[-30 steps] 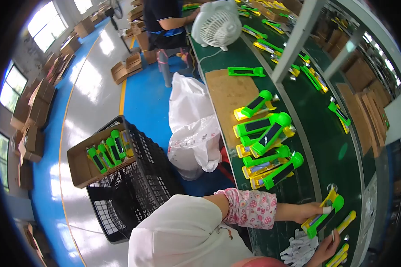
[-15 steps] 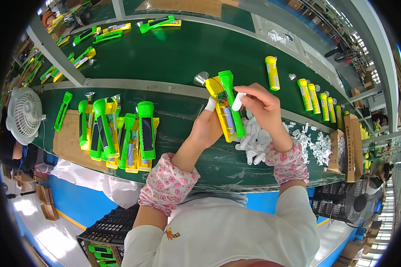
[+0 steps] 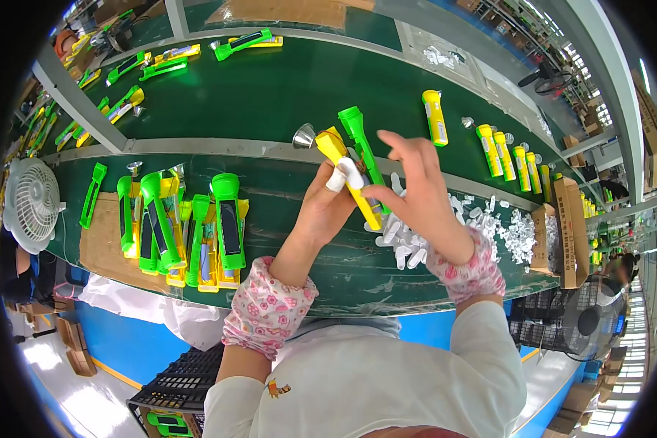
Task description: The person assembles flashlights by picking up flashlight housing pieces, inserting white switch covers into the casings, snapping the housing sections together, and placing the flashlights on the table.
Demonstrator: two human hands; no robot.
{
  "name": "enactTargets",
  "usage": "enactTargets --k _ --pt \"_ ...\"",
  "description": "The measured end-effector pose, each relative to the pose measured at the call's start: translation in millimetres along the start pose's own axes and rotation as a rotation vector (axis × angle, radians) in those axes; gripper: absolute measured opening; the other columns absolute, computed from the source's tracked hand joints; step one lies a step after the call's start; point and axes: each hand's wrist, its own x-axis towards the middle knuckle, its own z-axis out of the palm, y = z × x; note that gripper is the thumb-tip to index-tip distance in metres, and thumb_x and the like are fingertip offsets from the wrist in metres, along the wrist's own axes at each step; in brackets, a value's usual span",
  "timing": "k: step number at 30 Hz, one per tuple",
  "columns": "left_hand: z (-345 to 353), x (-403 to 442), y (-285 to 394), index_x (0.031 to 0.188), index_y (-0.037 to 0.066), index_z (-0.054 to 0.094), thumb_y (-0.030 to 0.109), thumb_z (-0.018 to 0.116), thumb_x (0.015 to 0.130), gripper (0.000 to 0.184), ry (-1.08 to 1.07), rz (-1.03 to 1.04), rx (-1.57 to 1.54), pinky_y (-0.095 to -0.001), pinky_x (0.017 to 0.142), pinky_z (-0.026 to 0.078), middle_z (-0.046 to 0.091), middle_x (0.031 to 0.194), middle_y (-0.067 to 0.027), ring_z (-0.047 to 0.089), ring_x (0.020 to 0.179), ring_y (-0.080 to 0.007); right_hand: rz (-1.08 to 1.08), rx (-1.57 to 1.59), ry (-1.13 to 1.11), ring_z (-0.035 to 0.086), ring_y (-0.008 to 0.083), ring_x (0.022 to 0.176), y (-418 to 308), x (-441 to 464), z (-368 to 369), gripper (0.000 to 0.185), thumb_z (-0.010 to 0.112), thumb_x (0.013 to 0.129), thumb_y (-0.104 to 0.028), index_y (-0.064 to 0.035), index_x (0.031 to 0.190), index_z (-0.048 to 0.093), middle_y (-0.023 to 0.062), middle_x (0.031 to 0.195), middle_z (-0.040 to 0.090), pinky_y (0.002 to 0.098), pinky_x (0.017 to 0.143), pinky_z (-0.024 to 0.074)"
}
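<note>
My left hand (image 3: 320,217) is closed around an opened flashlight, its thumb in a white wrap (image 3: 336,180). The flashlight's yellow shell half (image 3: 333,146) is tilted, with the green shell half (image 3: 358,136) alongside it and a silver reflector cup (image 3: 304,136) at its upper end. A white plastic piece (image 3: 352,174) lies across the yellow half, beside my left thumb. My right hand (image 3: 422,191) is open, index finger and thumb spread; its thumb tip is close to the yellow half, and whether it touches is unclear. Below sits a pile of white plastic pieces (image 3: 401,239).
Several green-and-yellow flashlights (image 3: 226,219) lie on cardboard (image 3: 98,244) at the left, near a white fan (image 3: 33,196). Yellow flashlights (image 3: 434,118) stand beyond the metal rail (image 3: 255,150). Small clear parts (image 3: 520,237) and a cardboard box (image 3: 571,233) are at right.
The white piece has gone from my right fingers onto the yellow half by my left thumb. My right fingers have spread. The flashlight has rolled, hiding its inside, and shifted slightly left in view.
</note>
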Motion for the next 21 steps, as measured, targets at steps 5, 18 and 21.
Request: enactTargets --k 5,18,21 --pt "13 -4 3 0.136 0.01 0.036 0.033 0.044 0.104 0.04 0.155 -0.003 -0.009 -0.0435 0.101 0.043 0.051 0.123 -0.0085 0.053 0.117 -0.023 0.293 0.312 -0.209 0.055 0.0388 0.096 12 -52 40 0.052 0.053 0.1 -0.026 0.0062 0.139 0.038 0.0241 0.111 0.05 0.0436 0.086 0.047" --pt "-2 -2 -10 0.125 0.005 0.045 0.02 0.047 0.101 0.029 0.469 0.243 0.212 -0.0318 0.084 0.048 0.055 0.107 -0.004 0.055 0.095 -0.0138 0.247 0.367 -0.095 0.055 0.0294 0.091 -2 -59 64 0.042 0.046 0.1 -0.015 0.0006 0.139 0.049 0.019 0.105 0.051 0.0366 0.083 0.0451" --pt "-10 -1 -16 0.12 0.005 0.046 0.013 0.045 0.098 0.024 0.493 0.276 0.264 -0.0303 0.081 0.047 0.055 0.103 -0.0044 0.054 0.092 -0.0125 0.255 0.306 -0.109 0.053 0.0303 0.092 -8 -61 72 0.044 0.048 0.099 -0.014 -0.0016 0.141 0.048 0.0192 0.105 0.051 0.0381 0.084 0.0443"
